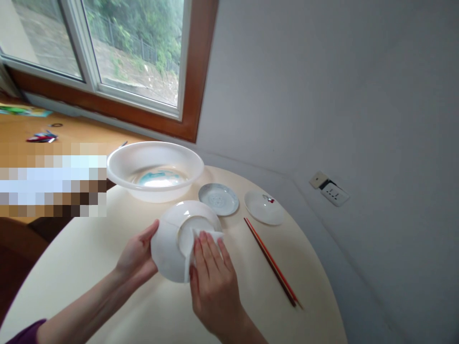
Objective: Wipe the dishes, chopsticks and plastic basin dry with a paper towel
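Observation:
My left hand (138, 255) grips a white plate (167, 239) by its left edge, holding it tilted above the table with its underside and foot ring facing me. Against that underside my right hand (213, 277) presses a white cloth or tissue (189, 255), fingers laid over it. Just behind the held plate lies a small patterned plate (218, 198). To its right is a white bowl (263, 208) with a small red and dark print. A pair of chopsticks (270, 258), one reddish and one dark, lies right of my right hand.
A large translucent basin (156, 184) with a shallow, shiny bottom stands at the back of the round cream table (118, 315). Beyond it is a wooden desk (82, 131) with pens (42, 137). The wall with a socket (334, 192) borders the right side.

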Demonstrator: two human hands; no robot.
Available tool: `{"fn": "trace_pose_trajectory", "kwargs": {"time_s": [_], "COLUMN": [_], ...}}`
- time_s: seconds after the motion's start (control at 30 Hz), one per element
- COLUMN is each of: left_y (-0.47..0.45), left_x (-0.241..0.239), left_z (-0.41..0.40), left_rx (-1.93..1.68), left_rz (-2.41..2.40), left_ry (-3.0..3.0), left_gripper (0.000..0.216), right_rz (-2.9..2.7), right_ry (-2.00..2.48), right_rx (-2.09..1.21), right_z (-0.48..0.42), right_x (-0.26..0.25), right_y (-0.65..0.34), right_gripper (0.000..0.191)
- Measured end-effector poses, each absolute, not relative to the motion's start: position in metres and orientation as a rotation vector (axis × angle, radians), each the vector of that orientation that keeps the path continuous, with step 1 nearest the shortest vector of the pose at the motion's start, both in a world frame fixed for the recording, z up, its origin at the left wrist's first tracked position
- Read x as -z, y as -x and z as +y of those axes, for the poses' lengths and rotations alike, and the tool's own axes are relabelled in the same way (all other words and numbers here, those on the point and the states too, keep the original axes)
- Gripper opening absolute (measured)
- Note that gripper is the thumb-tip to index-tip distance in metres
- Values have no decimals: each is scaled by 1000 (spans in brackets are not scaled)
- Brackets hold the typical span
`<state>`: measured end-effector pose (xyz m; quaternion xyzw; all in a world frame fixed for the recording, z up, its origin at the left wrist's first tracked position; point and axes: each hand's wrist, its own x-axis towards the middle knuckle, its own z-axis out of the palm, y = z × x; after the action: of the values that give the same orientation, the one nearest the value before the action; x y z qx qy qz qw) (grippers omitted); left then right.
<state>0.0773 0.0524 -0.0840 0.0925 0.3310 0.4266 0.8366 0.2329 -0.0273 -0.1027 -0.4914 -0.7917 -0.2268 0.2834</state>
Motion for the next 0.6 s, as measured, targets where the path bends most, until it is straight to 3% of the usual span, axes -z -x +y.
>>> {"fn": "trace_pose_trajectory", "kwargs": {"time_s": [0.17, 0.43, 0.6], "left_y": [-85, -84, -97], "left_x": [86, 77, 67], "left_z": [47, 45, 45], "left_rx": [-850, -926, -891], "left_rz": [664, 710, 746], "left_ry": [-221, -306, -354], "left_gripper": [46, 45, 41], "right_rz": [-2226, -2106, -2056], "right_ry": [1143, 1229, 1091], "right_rx": [529, 578, 660], "right_z": [-24, -24, -44], "right_x": [103, 99, 103], "right_y": [-222, -245, -260], "right_gripper": [44, 46, 33]}}
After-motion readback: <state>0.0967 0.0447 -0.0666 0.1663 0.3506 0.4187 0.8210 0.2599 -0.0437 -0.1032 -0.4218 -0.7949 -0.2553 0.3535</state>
